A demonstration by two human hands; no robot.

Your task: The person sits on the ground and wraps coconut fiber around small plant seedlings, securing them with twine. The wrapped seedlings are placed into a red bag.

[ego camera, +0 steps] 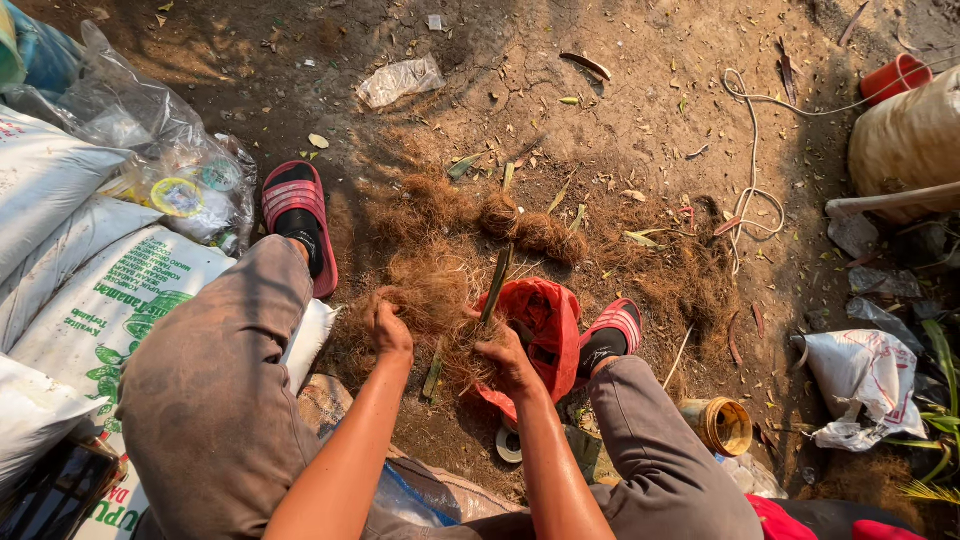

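Both hands are down in the heap: the left hand [388, 330] has its fingers closed on a tuft of brown, stringy coconut fibre [432, 290], and the right hand [508, 358] clamps its fingers on the same tuft just beside a red plastic bag [540, 325] lying between the feet on the dirt ground [620, 110]. A green stalk strip [494, 285] pokes up between the 2 hands. As for progress, 2 rolled fibre balls [525, 225] already sit at the far edge of the heap, while a wide spread of loose fibre around them looks unworked, so most seems left. Round about: 2 red-and-white striped slide sandals [298, 215], white printed sacks [95, 300] at the left, a rusty open tin [722, 425] near the right knee, and a white cord [752, 190] well apart.
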